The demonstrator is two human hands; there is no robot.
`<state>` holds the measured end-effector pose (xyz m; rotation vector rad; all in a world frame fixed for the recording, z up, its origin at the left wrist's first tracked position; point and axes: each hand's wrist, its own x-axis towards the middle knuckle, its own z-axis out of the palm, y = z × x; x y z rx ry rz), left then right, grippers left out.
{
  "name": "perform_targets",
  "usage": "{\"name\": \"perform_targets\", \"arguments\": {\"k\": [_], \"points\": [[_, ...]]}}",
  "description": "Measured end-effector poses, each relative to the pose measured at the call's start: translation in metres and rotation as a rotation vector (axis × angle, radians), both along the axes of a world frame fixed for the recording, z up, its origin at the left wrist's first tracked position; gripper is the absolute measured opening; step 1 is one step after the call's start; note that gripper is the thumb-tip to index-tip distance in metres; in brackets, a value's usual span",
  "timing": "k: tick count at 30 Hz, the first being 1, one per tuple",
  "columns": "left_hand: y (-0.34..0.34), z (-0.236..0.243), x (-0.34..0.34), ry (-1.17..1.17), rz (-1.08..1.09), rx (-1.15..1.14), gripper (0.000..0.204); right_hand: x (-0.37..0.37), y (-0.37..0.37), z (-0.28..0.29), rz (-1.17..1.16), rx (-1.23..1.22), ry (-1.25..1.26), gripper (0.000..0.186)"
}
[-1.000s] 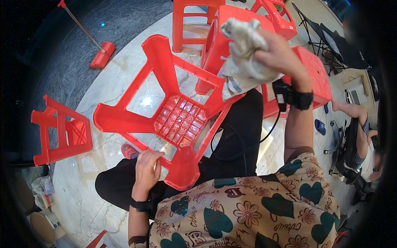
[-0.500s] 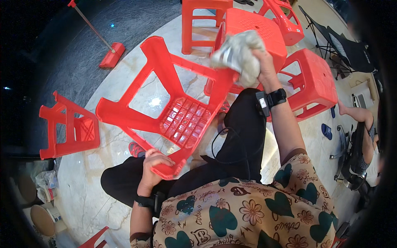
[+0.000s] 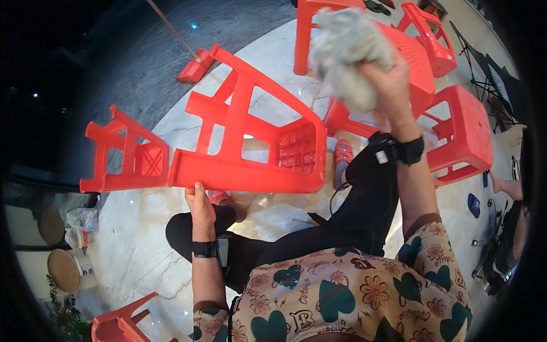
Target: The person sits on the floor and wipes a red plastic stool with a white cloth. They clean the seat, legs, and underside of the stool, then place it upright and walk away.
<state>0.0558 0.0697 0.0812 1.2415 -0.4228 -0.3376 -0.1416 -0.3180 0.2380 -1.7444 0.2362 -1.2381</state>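
Observation:
My left hand grips the lower end of a red plastic stool, which lies on its side in the air above my legs, its ribbed underside of the seat facing left. Higher up on the right, my right hand is closed on a bunched off-white cloth, blurred by motion and held apart from that stool, in front of another red stool.
More red stools stand around me: left, right, back and lower left. A red dustpan is at the upper left. Black folding chairs, blue slippers and a person's leg are at the right.
The stool in my left hand has turned from legs-up onto its side and risen. My right hand with the cloth has moved away from the stool's rim, upward and to the right.

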Motion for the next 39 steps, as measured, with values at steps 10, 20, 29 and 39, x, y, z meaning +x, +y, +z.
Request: {"name": "perform_targets", "arguments": {"k": [10, 20, 29, 39], "points": [[-0.015, 0.006, 0.018, 0.066, 0.165, -0.076, 0.051, 0.107, 0.194, -0.104, 0.295, -0.558, 0.367, 0.064], [-0.007, -0.008, 0.063, 0.284, 0.481, -0.184, 0.054, 0.038, 0.142, -0.162, 0.431, -0.636, 0.716, 0.059], [-0.010, 0.010, 0.091, 0.132, 0.624, 0.023, 0.058, 0.038, 0.114, -0.145, 0.714, -0.770, 1.247, 0.048], [-0.029, 0.010, 0.096, 0.178, 0.653, -0.077, 0.052, 0.152, 0.197, -0.098, 0.416, -0.875, 0.628, 0.053]]}}
